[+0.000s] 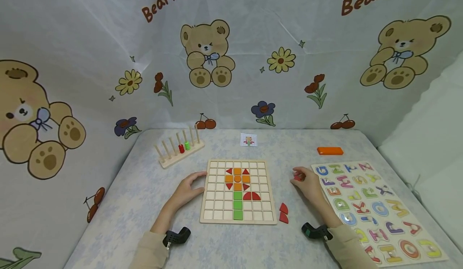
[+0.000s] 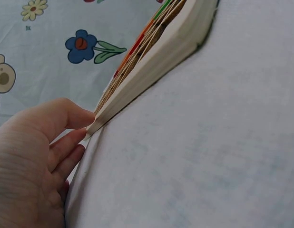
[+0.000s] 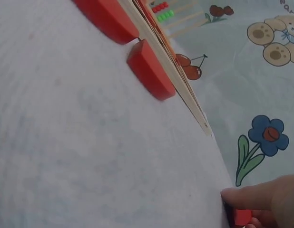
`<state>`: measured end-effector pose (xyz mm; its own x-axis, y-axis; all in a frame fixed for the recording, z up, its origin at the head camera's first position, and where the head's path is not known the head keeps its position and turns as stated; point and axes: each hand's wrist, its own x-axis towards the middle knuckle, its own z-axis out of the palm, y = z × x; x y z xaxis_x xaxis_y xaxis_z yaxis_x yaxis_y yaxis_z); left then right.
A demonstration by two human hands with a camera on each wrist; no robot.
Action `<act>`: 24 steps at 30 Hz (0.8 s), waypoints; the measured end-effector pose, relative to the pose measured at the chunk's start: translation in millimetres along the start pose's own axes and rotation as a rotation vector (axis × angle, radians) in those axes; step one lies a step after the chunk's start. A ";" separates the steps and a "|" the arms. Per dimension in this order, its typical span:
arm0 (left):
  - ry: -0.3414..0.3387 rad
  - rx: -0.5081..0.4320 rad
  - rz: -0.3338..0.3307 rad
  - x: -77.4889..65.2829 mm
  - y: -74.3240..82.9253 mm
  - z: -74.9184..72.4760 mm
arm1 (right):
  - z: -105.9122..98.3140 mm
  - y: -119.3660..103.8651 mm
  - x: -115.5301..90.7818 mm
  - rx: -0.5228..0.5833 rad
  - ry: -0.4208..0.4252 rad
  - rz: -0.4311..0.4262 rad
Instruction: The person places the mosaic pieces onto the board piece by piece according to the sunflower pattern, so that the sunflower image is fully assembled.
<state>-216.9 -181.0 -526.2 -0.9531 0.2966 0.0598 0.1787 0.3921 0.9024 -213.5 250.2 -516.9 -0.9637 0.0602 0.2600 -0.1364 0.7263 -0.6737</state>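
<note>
My left hand (image 1: 187,190) rests against the left edge of a wooden grid board (image 1: 218,216), its thumb and index finger spread along the rim. In the left wrist view the thumb (image 2: 78,116) touches the board's corner. Beyond the board's right side, my right hand (image 1: 310,185) pinches a small red piece (image 1: 298,177), mostly covered by the fingers. On the board, orange squares (image 1: 237,171), red triangles (image 1: 245,172) and a column of green squares (image 1: 237,204) form a flower-like figure. Two rounded red pieces (image 1: 256,196) sit beside the green column.
Two loose red wedges (image 1: 283,213) lie right of the board. A pattern card (image 1: 248,140) lies behind it. Back left stands a peg rack (image 1: 184,153) with red and green beads. On the right are an orange block (image 1: 330,151) and an alphabet board (image 1: 381,221).
</note>
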 end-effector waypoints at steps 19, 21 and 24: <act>0.004 -0.005 -0.005 -0.9 -2.1 0.4 | -1.3 -12.2 -3.1 0.078 -0.250 -0.119; 0.008 -0.010 -0.006 -0.9 -2.2 0.4 | -2.1 -10.7 -2.7 0.081 -0.246 -0.113; 0.011 -0.026 -0.004 -0.5 -2.2 0.2 | -2.2 -8.7 -2.1 0.099 -0.238 -0.123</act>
<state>-216.8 -181.8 -528.3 -0.9566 0.2851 0.0608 0.1685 0.3707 0.9133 -209.9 245.2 -510.1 -0.9637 -0.1953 0.1822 -0.2662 0.6472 -0.7143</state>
